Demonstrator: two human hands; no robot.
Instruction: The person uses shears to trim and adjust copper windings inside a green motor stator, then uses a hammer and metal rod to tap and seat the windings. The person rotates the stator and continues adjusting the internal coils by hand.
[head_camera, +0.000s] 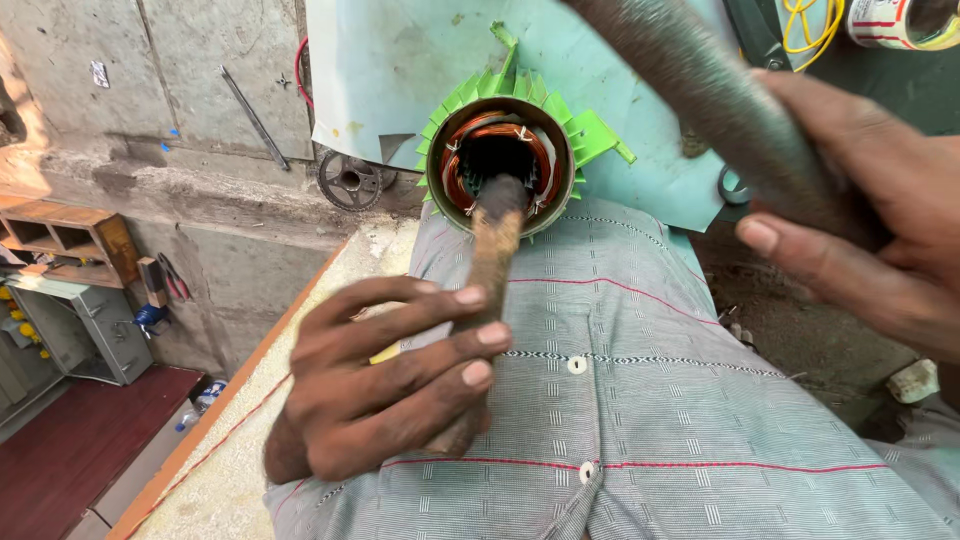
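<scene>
Now the left hand (385, 385) clenches a rusty rod (487, 280), fingers curled over it, its tip inside the copper-wound motor core (500, 165) on the lap, while the right hand (865, 220) grips a raised grey bar (720, 100).

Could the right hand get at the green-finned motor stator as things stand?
Probably not straight away. The right hand is wrapped around a thick grey rod, and the left hand holds a rusty rod pushed into the stator opening, though its outer rim lies exposed.
</scene>
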